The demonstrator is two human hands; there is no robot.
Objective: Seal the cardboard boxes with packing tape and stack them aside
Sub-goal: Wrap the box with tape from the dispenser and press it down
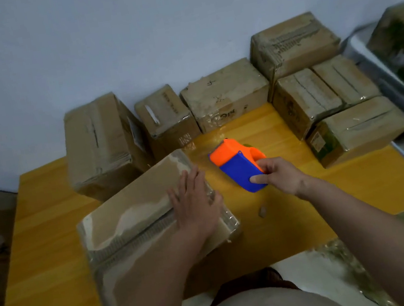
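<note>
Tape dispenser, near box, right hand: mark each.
Tape dispenser (238, 170), head view, blue body.
Near box (134, 204), head view, top face.
Right hand (278, 176), head view, back of hand.

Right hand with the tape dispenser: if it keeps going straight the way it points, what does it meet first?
Probably the small box at the back row; the right hand aims the tape dispenser up-left over bare table. Depth is uncertain.

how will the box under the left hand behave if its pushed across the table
The box would probably slide rather than tip: it lies low and wide on the glossy yellow table. Its shiny tape looks slippery under the flat left hand. Its crumpled edges suggest soft, slightly yielding cardboard. Weight cannot be told.
</note>
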